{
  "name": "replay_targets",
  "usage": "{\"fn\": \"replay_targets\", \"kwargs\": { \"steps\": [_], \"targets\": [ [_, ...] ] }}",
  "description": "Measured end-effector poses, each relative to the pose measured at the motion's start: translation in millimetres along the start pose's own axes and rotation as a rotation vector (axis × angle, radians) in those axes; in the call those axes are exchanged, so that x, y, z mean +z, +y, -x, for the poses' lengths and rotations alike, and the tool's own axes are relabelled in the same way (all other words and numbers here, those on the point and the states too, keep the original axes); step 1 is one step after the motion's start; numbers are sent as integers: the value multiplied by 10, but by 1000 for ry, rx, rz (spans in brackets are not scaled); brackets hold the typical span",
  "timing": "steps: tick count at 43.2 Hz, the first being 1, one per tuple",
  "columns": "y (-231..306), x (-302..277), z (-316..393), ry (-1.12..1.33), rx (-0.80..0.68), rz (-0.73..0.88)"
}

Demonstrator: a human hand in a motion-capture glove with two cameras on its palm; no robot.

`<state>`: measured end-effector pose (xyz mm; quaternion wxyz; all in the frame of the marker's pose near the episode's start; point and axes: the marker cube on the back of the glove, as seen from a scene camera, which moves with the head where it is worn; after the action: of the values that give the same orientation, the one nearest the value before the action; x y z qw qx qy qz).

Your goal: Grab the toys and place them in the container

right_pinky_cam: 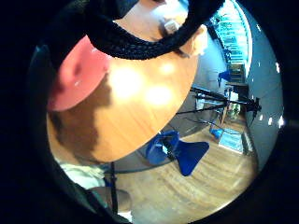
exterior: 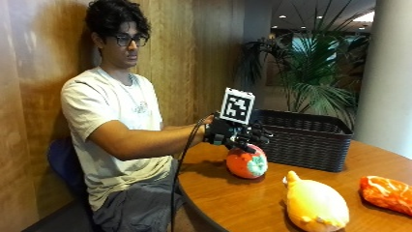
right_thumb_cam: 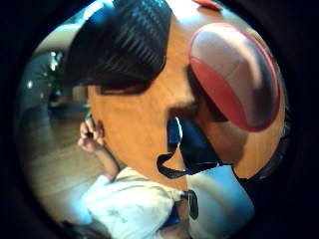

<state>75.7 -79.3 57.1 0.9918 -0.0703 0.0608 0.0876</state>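
Note:
A round red plush toy [exterior: 246, 163] with a pale green patch sits on the wooden table [exterior: 257, 203], right in front of a dark wicker basket [exterior: 304, 137]. My gloved right hand [exterior: 237, 133] hovers just above the toy, fingers spread and relaxed, holding nothing. Both palm views show the red toy [right_pinky_cam: 74, 77] [right_thumb_cam: 234, 79] close below the palm, lying on the table. The basket's woven wall [right_thumb_cam: 124, 42] stands beside it. A yellow plush toy [exterior: 315, 203] and an orange-red plush toy [exterior: 388, 193] lie further along the table.
The table's rounded edge [exterior: 193, 193] is near the person's lap. A potted palm [exterior: 315, 72] and a pale pillar [exterior: 389, 72] stand behind the basket. A blue chair [right_pinky_cam: 180, 149] and a tripod [right_pinky_cam: 219, 98] stand on the floor beyond the table.

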Motion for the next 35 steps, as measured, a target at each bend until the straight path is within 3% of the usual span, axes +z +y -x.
{"fn": "replay_targets", "kwargs": {
  "steps": [17, 35],
  "targets": [
    [-412, 451, -12, -145, 22, 252],
    [-449, 268, -15, -314, 17, -135]
  ]
}}
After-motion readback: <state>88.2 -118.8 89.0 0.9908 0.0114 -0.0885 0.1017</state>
